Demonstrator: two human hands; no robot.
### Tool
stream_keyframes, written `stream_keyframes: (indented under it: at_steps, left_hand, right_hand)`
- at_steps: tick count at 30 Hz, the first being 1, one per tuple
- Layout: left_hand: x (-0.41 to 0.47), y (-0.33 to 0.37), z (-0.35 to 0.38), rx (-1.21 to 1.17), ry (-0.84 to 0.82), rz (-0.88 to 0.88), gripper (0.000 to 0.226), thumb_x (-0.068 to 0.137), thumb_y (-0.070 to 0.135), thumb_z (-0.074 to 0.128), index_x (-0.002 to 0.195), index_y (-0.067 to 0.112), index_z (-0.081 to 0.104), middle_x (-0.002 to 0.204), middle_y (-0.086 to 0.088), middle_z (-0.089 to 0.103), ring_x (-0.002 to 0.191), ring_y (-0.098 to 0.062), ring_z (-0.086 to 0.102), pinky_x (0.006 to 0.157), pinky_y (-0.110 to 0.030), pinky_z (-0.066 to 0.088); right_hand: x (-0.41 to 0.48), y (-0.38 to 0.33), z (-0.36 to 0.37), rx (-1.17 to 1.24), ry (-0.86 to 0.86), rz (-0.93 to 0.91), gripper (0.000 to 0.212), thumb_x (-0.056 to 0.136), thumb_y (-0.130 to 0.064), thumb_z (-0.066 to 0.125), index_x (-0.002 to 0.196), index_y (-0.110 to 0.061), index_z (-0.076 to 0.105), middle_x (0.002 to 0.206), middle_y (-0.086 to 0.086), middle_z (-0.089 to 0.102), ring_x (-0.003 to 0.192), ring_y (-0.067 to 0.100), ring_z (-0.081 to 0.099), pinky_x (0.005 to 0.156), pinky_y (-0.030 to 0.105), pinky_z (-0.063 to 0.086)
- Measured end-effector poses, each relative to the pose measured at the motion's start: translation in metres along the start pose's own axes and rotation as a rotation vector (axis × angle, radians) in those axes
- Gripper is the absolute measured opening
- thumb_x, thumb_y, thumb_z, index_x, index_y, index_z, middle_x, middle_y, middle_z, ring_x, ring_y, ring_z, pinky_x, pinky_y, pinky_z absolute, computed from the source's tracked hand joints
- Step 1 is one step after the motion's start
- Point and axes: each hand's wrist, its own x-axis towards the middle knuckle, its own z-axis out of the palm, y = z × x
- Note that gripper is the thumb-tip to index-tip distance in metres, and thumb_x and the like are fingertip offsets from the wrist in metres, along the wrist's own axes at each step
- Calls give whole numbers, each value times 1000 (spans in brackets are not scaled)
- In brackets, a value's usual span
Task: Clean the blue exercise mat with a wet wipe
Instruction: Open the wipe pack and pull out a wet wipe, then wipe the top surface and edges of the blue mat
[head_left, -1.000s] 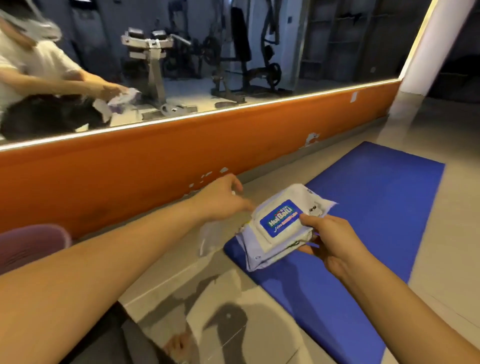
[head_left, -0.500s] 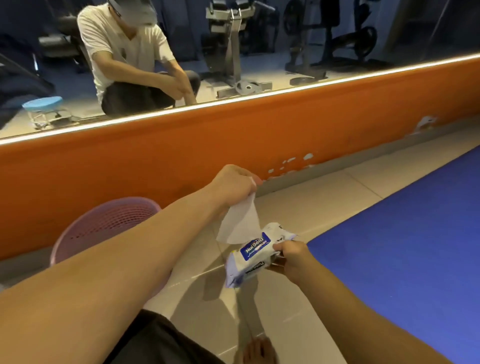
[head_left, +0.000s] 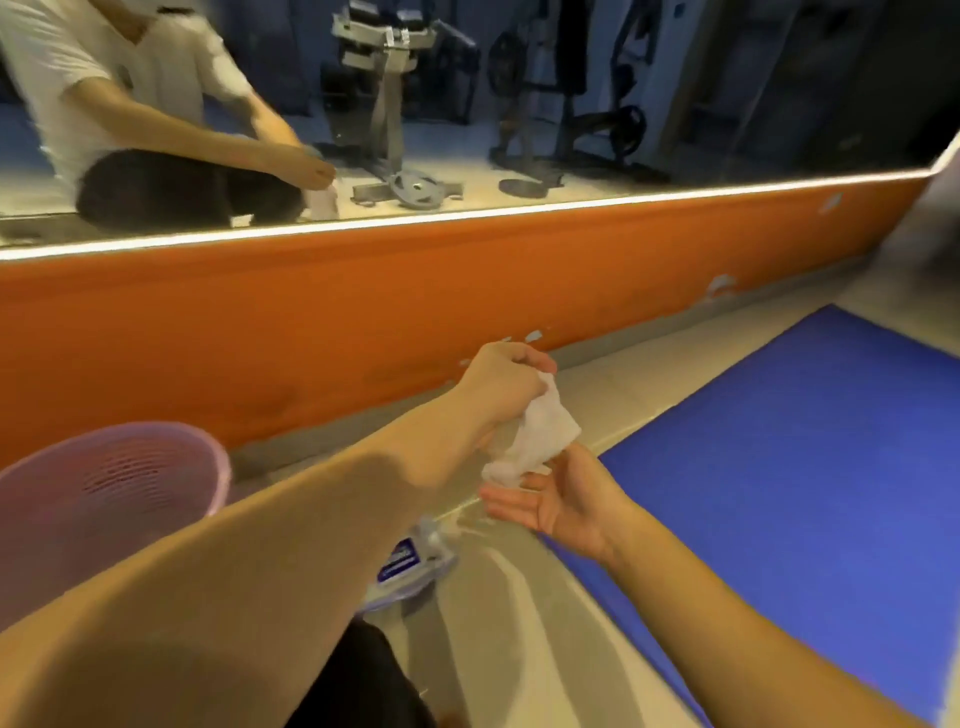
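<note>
White wet wipe (head_left: 540, 436), crumpled and hanging, gripped at its top by the clenched fingers of left hand (head_left: 501, 384), above the floor just left of blue exercise mat (head_left: 779, 467). Right hand (head_left: 556, 499) under it, palm up, fingers released, touching its lower end. Wipe pack (head_left: 410, 566) on the floor, partly hidden behind the left forearm. Pink basket (head_left: 104, 499) at left, near orange wall (head_left: 311, 322).

Dim warm light, glowing strip just beneath the mirror (head_left: 571, 104), motion blur throughout, far right of it smeared, bent

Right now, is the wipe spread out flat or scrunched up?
Scrunched up. The wet wipe hangs bunched and creased from the left hand, over the open right hand.
</note>
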Motion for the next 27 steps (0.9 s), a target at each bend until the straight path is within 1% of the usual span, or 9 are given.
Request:
stream_keyframes:
  at_steps: [2,4,7,10,12,15,19,22,27]
  left_hand:
    - [6,16,24,-10,-14,89,27,88,-7,58,105,9,74,114,-5,63,95,-16,62,78,-20,52]
    - [6,37,50,6,-35,189,23,87,-6,60,100,8,73,95,-4,66,74,-9,57,60,-15,46]
    - [4,59,100,49,-182,330,21,87,-3,61,81,15,69,75,-1,64,65,-12,56,64,-30,49]
    - [-6,69,155,0,-465,278,20,99,21,62,86,9,71,79,-5,66,76,-18,61,73,-36,56]
    - [-13,66,188,123,-661,298,42,96,51,62,99,10,73,88,-5,69,81,-16,62,78,-37,55]
    - [-17,56,228,366,-766,457,49,81,65,73,89,17,71,71,2,52,64,-16,43,62,-38,35]
    - [5,37,261,465,-652,526,43,80,46,81,73,8,62,64,-2,43,60,-18,33,60,-40,28]
    - [23,26,265,515,-643,409,37,86,34,78,76,-1,66,65,-5,42,65,-20,31,62,-40,28]
    - [36,15,265,629,-645,250,26,87,25,77,71,4,72,58,-2,46,58,-19,34,54,-31,29]
  right_hand:
    - [-38,-38,-14,-46,85,-66,39,104,-28,49,129,0,58,127,32,63,114,49,64,90,54,57]
    - [-80,-76,-30,-100,248,-141,31,100,-7,49,127,5,57,118,31,67,101,43,70,78,46,63]
    - [-131,-114,-60,-328,507,-302,35,88,7,44,117,17,61,106,35,68,73,32,68,55,32,56]
    - [-165,-123,-105,-318,750,-444,29,86,7,51,110,20,63,88,27,68,73,33,66,63,38,58]
    - [-182,-115,-138,-186,859,-460,26,90,1,59,112,14,63,89,23,69,82,37,72,81,50,61]
    - [-197,-103,-168,-23,856,-393,22,97,-5,54,115,8,58,98,28,67,94,46,71,81,51,60]
    - [-185,-95,-202,7,746,-315,21,95,4,48,113,10,58,109,30,66,97,45,71,74,47,63]
    - [-166,-89,-224,-183,627,-189,19,96,2,52,109,3,65,109,25,72,89,35,75,71,41,62]
    - [-132,-84,-253,-409,551,-143,7,91,-3,68,93,-8,72,93,13,75,75,22,71,62,31,57]
